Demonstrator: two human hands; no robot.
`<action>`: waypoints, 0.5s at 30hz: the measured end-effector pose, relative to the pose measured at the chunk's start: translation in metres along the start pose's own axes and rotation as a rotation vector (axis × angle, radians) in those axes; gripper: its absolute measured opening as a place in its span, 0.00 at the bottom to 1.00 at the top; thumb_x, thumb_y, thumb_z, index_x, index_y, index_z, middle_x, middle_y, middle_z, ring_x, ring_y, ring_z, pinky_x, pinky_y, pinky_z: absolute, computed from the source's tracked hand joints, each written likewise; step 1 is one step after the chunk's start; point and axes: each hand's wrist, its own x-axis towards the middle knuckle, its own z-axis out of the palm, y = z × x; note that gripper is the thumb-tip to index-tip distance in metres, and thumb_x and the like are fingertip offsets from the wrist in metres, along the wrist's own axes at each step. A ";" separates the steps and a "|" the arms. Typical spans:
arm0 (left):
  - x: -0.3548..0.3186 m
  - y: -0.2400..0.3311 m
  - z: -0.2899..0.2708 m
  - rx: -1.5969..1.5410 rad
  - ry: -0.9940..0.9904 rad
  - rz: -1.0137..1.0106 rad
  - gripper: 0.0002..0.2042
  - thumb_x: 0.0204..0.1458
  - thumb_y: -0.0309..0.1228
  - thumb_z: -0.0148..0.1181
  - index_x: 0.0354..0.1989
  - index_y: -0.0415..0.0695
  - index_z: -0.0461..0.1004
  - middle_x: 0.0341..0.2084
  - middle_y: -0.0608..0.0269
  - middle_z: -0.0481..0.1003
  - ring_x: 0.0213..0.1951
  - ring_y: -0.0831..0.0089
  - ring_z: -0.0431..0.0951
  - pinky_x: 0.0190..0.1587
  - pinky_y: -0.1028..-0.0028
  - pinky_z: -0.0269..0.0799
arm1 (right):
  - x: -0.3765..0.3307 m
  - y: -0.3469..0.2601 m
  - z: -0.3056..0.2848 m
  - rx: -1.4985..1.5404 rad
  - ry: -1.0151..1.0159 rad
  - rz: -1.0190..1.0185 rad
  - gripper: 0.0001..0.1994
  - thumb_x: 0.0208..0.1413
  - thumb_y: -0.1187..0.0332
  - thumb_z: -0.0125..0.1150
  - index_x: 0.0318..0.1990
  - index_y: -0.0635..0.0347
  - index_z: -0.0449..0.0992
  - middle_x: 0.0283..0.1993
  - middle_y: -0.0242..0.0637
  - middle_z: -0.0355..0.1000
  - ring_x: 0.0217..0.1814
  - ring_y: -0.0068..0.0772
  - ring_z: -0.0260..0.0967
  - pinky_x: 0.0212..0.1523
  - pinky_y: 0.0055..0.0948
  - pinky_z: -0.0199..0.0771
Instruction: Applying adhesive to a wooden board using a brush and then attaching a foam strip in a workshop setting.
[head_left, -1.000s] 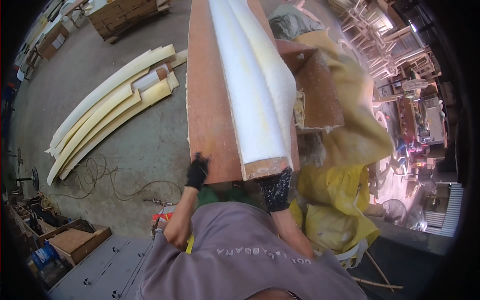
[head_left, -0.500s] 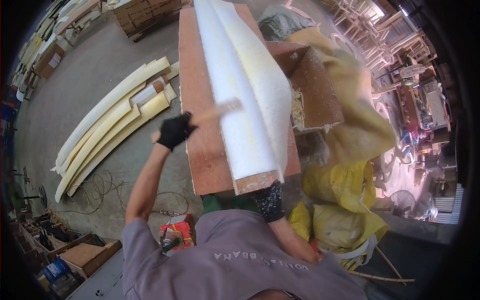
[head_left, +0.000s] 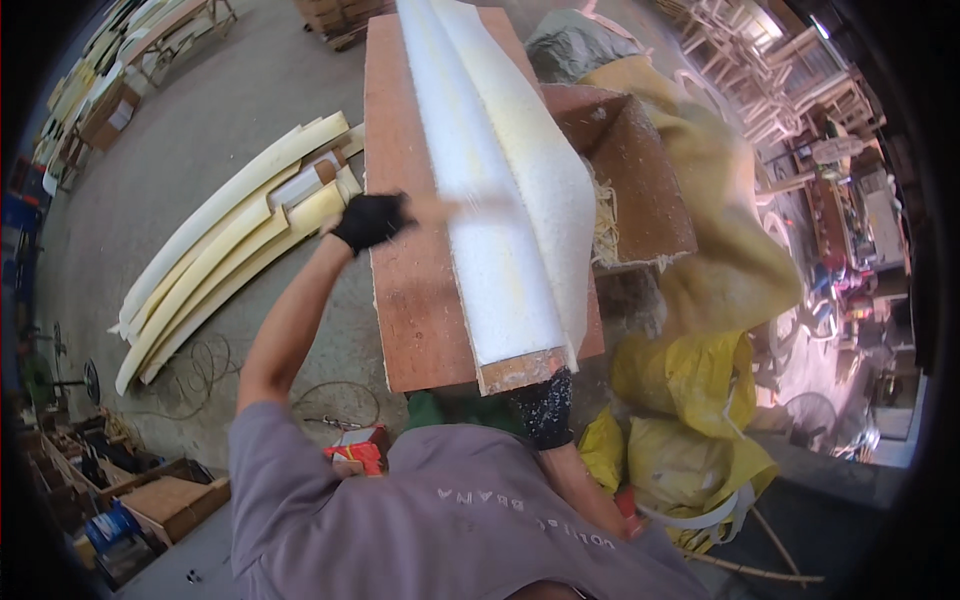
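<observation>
Closest in: grey shirt (head_left: 400, 510), then the right hand (head_left: 543, 408) in a black, white-flecked glove, up against the bare wooden end (head_left: 522, 371) of a long white padded piece (head_left: 495, 255). Probably there to steady that overhanging end. Fingers tucked out of sight, so can't tell whether clamped or just propping.

A bit further out on the other side: left hand (head_left: 370, 222), plain black glove, well apart from the right one, fist wrapped round the handle of a brush-like tool (head_left: 455, 209). Pretty smeared by blur, so no swearing to the exact kind. Held out sideways across the padded piece, likely for reach with the forearm clear of the white surface.

Padded piece lying lengthwise on a reddish-brown board (head_left: 415, 330), near end poking just past the edge, maybe for easy grabbing. Pale sheet (head_left: 552, 210) along its right side, perhaps folded off to leave the top bare. To the right, yellow bags (head_left: 690, 385) and an open brown box (head_left: 655, 185) with pale shreds inside, likely for scraps. Off left on the floor, curved cream pieces (head_left: 205, 215) bunched together, probably to save room. Way back right, stacked chair frames (head_left: 750, 75).

Writing-wise: pale lettering across the shirt, partly lost in folds. Red packet (head_left: 368, 455) beside the torso: too small to read.
</observation>
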 end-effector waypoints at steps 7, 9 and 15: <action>0.008 -0.019 0.053 -0.007 0.192 -0.212 0.25 0.51 0.55 0.55 0.38 0.42 0.77 0.31 0.49 0.79 0.35 0.54 0.80 0.37 0.61 0.74 | -0.014 -0.013 0.026 0.001 -0.055 0.009 0.23 0.62 0.56 0.50 0.60 0.60 0.63 0.55 0.40 0.68 0.56 0.42 0.67 0.56 0.43 0.69; -0.011 -0.113 0.043 -0.046 0.017 -0.859 0.27 0.53 0.59 0.50 0.35 0.42 0.77 0.31 0.47 0.79 0.35 0.53 0.80 0.36 0.59 0.74 | -0.010 -0.011 0.025 -0.051 -0.057 -0.005 0.24 0.62 0.56 0.50 0.60 0.60 0.63 0.55 0.40 0.68 0.56 0.42 0.66 0.57 0.43 0.68; 0.034 -0.047 0.057 -0.333 0.205 -0.371 0.25 0.55 0.54 0.50 0.41 0.42 0.74 0.30 0.45 0.78 0.34 0.49 0.79 0.37 0.56 0.74 | -0.010 -0.015 0.013 -0.050 -0.087 -0.010 0.26 0.62 0.53 0.47 0.62 0.60 0.60 0.58 0.41 0.66 0.59 0.43 0.64 0.59 0.44 0.65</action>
